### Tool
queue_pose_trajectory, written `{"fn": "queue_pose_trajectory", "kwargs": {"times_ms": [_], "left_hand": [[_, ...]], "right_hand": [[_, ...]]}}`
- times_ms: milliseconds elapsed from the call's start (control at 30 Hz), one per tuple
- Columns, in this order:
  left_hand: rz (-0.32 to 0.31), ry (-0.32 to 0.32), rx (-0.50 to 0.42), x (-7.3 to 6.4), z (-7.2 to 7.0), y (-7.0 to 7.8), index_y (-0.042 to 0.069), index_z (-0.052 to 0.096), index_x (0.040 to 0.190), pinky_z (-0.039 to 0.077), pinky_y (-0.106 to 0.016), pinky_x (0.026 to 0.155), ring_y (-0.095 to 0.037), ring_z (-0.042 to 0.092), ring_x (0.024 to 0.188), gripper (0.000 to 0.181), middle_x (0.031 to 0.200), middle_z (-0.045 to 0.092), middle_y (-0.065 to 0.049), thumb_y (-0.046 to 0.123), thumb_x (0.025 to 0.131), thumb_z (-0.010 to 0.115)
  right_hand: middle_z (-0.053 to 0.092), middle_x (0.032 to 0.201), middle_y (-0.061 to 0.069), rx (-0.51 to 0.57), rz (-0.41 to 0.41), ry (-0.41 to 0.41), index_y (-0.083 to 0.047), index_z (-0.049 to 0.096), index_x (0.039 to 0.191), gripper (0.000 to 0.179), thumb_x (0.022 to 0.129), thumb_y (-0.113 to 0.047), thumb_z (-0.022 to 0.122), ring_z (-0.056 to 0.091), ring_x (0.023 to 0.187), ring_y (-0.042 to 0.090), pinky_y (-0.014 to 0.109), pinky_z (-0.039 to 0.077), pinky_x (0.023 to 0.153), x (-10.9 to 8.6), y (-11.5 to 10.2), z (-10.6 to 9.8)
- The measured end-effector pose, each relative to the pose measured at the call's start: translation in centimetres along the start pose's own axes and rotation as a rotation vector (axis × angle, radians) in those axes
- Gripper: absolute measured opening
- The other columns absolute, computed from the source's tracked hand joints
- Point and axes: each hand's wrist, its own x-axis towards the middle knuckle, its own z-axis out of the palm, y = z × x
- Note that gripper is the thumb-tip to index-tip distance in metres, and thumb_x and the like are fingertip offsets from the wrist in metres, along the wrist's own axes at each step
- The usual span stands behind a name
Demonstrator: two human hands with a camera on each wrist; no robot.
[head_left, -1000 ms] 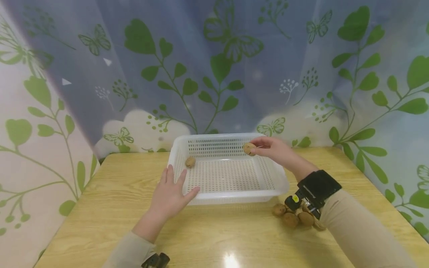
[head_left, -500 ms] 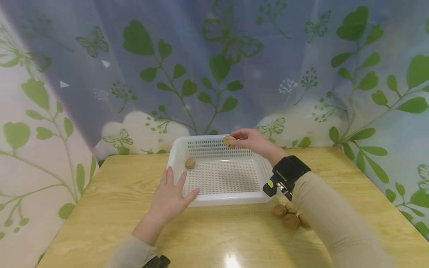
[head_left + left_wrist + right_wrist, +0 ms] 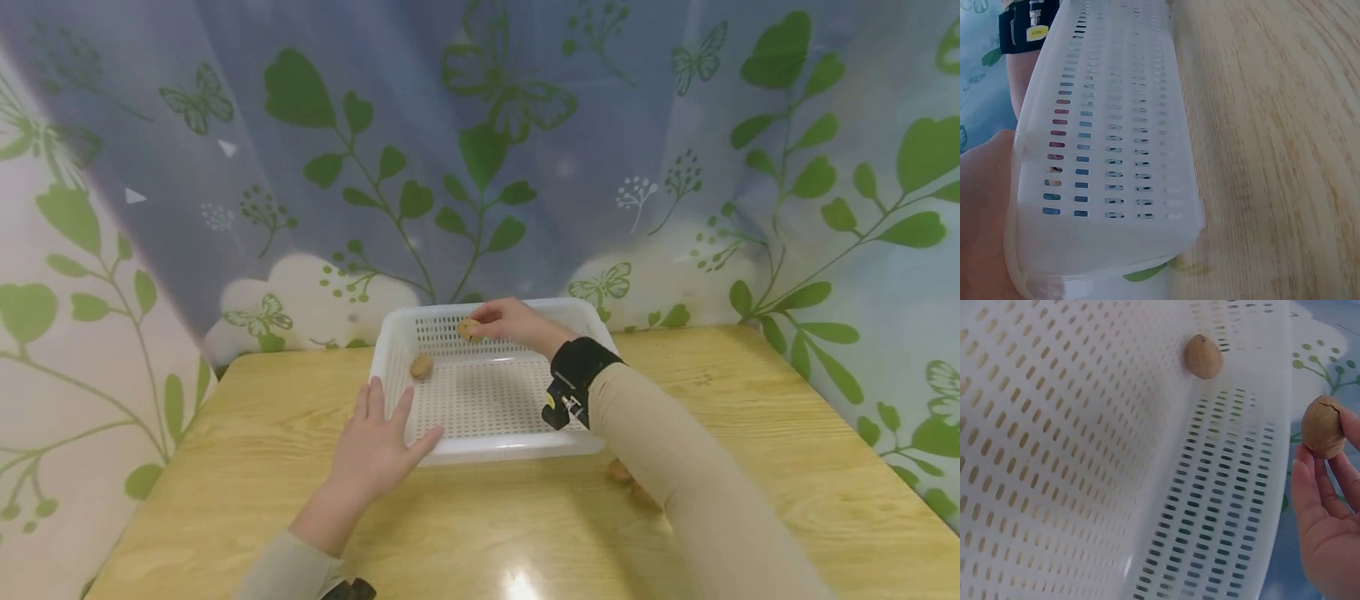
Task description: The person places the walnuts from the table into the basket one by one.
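A light wooden surface [image 3: 225,467] with a yellowish grain filled the foreground, its varnish catching a bright spot of overhead light near the front edge. Behind it hung a curtain [image 3: 480,150] printed with green leaves, twigs and butterflies on a ground that shaded from pale blue to cream.

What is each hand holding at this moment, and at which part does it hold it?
The right hand pinches a walnut by its sides with the fingers, above the white basket. The left hand holds nothing; it rests flat against the basket's near corner.
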Motion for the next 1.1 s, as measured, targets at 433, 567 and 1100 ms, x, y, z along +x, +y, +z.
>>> {"fn": "queue_pose_trajectory", "kwargs": {"times_ms": [433,567,1100], "left_hand": [[-0.009,-0.029,0.003,-0.1,-0.1,0.2,0.005,0.037,0.143,0.033,-0.061,0.096,-0.048,0.012,0.135,0.087,0.147,0.012,-0.035,0.071,0.087,0.032],[-0.01,-0.026,0.01,-0.1,-0.2,0.1,0.005,0.036,0.143,0.032,-0.063,0.096,-0.048,0.012,0.135,0.087,0.147,0.012,-0.035,0.071,0.087,0.032],[-0.032,0.005,0.007,0.7,-0.6,0.3,0.008,0.031,0.146,0.019,-0.068,0.099,-0.045,0.013,0.136,0.098,0.148,0.014,-0.032,0.079,0.078,0.039]], "right_hand": [[0.062,0.112,0.012,-0.145,0.036,-0.076,0.0,0.061,0.117,0.036,0.087,-0.019,0.068,0.06,0.092,0.019,0.026,0.05,0.074,3.6,2.8,4.2],[0.064,0.108,0.008,-0.166,0.034,-0.07,-0.001,0.063,0.116,0.045,0.082,-0.03,0.072,0.06,0.094,0.017,0.026,0.05,0.076,5.3,3.9,5.4],[0.066,0.088,0.002,-0.311,-0.022,-0.021,-0.007,0.07,0.098,0.039,0.077,-0.039,0.075,0.06,0.077,0.014,0.028,0.049,0.069,12.1,10.1,8.7]]}}
